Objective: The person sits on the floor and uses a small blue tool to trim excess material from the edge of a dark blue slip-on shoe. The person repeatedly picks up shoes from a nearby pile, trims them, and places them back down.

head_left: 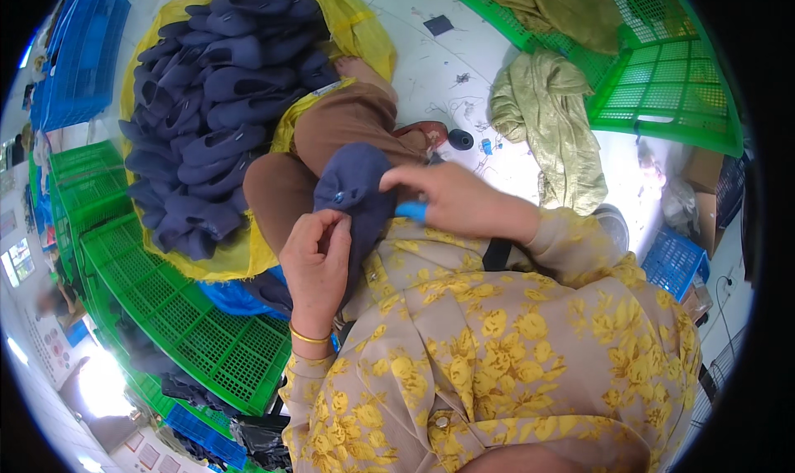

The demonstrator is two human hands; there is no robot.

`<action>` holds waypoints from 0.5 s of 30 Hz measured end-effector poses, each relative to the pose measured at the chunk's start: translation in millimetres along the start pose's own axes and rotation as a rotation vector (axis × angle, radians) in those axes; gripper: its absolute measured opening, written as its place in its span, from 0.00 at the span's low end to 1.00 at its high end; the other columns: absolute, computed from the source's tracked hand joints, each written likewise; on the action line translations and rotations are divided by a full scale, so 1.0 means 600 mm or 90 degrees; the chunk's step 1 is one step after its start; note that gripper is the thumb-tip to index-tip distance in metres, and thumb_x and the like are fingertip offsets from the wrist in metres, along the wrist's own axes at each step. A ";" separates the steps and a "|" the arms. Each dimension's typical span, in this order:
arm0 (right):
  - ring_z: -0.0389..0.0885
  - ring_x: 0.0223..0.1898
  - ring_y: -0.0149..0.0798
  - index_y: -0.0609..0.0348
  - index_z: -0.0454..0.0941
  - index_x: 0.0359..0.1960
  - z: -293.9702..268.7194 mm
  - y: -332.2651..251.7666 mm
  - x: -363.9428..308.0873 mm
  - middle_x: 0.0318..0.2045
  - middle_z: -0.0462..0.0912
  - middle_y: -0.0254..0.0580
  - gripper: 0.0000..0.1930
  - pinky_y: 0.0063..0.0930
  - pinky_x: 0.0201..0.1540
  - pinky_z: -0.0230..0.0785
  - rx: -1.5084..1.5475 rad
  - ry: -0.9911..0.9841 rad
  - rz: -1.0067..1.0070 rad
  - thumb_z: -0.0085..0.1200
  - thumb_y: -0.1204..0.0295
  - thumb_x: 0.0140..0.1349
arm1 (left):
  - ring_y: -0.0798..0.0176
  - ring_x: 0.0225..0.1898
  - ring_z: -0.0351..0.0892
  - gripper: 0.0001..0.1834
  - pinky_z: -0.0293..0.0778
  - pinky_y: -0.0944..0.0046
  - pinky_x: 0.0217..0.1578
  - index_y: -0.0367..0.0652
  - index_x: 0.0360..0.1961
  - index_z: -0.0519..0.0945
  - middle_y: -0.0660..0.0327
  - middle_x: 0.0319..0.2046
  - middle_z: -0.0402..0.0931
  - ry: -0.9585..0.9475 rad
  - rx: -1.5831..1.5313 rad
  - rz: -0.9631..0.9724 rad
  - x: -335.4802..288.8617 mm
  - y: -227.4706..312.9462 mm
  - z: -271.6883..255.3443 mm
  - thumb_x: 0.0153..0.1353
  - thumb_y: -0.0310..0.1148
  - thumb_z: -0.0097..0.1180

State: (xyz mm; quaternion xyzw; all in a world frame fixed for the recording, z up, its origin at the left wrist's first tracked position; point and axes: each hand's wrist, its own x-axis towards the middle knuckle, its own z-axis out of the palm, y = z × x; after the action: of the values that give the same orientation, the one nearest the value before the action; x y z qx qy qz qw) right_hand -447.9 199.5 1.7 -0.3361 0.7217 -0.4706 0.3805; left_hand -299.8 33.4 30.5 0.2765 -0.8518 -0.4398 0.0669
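Observation:
A navy fabric shoe [354, 168] rests over my lap, its rounded end toward my knees. A small shiny piece shows on its near side. My left hand [317, 262] is closed in a pinch at the shoe's edge, just below that shiny piece. Whether a needle or thread is also in the pinch is too small to tell. From the right, my right hand [451, 198] grips the shoe's side, the bent index finger on the cloth. Blue tape [411, 211] wraps one of its fingers. The far fingers are partly hidden.
Ahead on the left, a yellow sack [356, 26] holds a heap of navy shoes [240, 84]. Green crates [190, 316] stand at my left, with more [671, 96] at the far right. A crumpled olive cloth [546, 117] and a black thread spool [460, 139] lie on the littered floor.

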 end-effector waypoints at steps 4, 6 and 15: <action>0.72 0.24 0.46 0.55 0.78 0.34 0.002 0.023 0.005 0.28 0.80 0.46 0.05 0.31 0.30 0.67 -0.169 -0.090 -0.015 0.60 0.72 0.57 | 0.77 0.25 0.67 0.02 0.64 0.76 0.28 0.35 0.32 0.79 0.68 0.24 0.70 0.006 0.007 0.016 0.000 0.009 -0.001 0.59 0.22 0.60; 0.69 0.24 0.30 0.57 0.75 0.28 -0.013 0.056 0.007 0.23 0.76 0.31 0.07 0.25 0.29 0.63 0.072 -0.067 0.051 0.60 0.70 0.60 | 0.77 0.24 0.66 0.02 0.64 0.75 0.27 0.35 0.32 0.79 0.67 0.24 0.70 0.003 0.026 0.048 0.001 0.015 -0.004 0.58 0.22 0.60; 0.62 0.20 0.19 0.52 0.74 0.26 -0.040 0.095 0.005 0.20 0.69 0.23 0.06 0.18 0.22 0.54 0.501 0.070 0.217 0.58 0.71 0.59 | 0.73 0.23 0.66 0.02 0.64 0.72 0.25 0.36 0.31 0.79 0.64 0.24 0.71 0.033 0.001 0.047 0.006 0.015 0.008 0.58 0.22 0.60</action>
State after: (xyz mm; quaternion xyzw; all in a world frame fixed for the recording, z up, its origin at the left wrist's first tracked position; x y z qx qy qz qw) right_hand -477.3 226.1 -46.0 -0.0161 0.5517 -0.6573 0.5131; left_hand -308.2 38.8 34.2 0.2561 -0.8599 -0.4290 0.1048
